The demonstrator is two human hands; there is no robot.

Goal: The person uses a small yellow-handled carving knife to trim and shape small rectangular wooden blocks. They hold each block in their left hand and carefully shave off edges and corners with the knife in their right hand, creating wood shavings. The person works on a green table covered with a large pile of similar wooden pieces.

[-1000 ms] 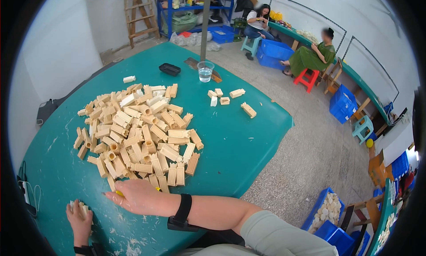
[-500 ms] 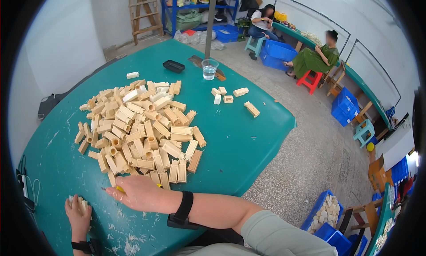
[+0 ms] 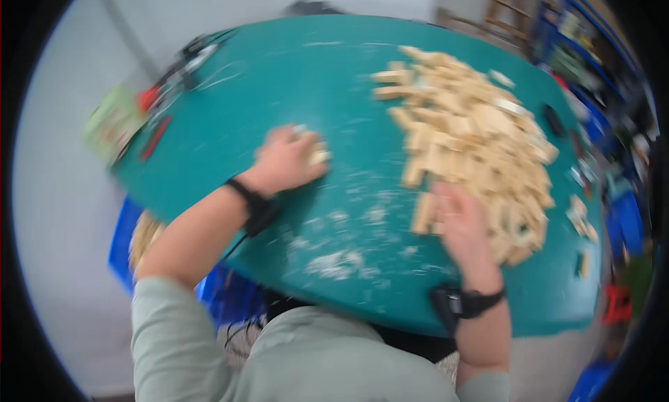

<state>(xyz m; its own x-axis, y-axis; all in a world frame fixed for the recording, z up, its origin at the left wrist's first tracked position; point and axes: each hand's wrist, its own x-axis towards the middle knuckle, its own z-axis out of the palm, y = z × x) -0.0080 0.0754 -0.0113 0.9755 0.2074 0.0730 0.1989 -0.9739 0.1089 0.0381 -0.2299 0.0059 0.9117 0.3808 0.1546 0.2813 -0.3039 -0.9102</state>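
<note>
Left of the pile, my left hand (image 3: pixel 289 158) is curled over a small cream carved block (image 3: pixel 319 154) on the green table, most of it hidden under the fingers. My right hand (image 3: pixel 461 224) is closed at the near left edge of a big heap of cream blocks (image 3: pixel 481 140). Motion smears its fingers, and what they hold cannot be made out. A single block (image 3: pixel 422 214) lies right beside those fingers. Both wrists wear black bands.
Pale shavings (image 3: pixel 338 262) litter the green table (image 3: pixel 306 74) near its front edge. At the far left lie a red tool (image 3: pixel 155 138), a green bag (image 3: pixel 115 123) and cables. A black tray (image 3: pixel 554 120) and a few loose blocks (image 3: pixel 580 217) sit to the right. A blue crate (image 3: pixel 127 241) stands below.
The view has swung left, so the heap now appears on the right. Half a second ago my right hand held a yellow-handled pointed tool; it is not discernible now. My left hand stays on a block.
</note>
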